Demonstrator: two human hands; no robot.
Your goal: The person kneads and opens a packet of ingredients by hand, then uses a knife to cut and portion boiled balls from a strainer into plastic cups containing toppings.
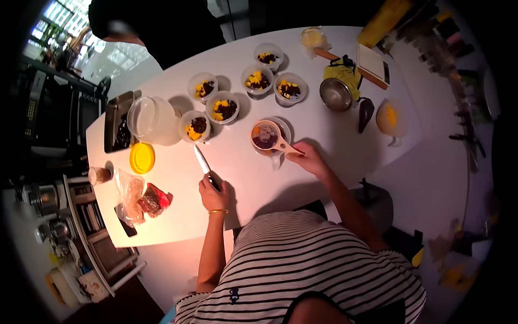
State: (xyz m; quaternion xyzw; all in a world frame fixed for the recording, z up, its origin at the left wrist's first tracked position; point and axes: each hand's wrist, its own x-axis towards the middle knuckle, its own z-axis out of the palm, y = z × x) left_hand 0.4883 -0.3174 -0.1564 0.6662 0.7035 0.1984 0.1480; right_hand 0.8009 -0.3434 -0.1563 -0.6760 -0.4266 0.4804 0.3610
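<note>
My left hand (213,194) is closed around the black handle of a knife (202,157), its blade pointing away from me toward the cups. My right hand (307,159) grips the handle of a pale round scoop (283,146), which contains purplish chunks (264,135). The scoop is over a clear measuring jug (287,127), partly covering it; whether the two touch I cannot tell. Just beyond my hands stand several clear plastic cups, among them one near the knife tip (194,127) and one behind it (222,108), with yellow cubes and dark pieces inside.
A big clear tub (154,120), yellow lid (142,157), dark tray (120,102) and plastic bags (129,197) occupy the left. On the right are a metal bowl (335,94), scale (372,65), dark purple object (366,114) and another jug (389,116). A person (162,27) stands across the table.
</note>
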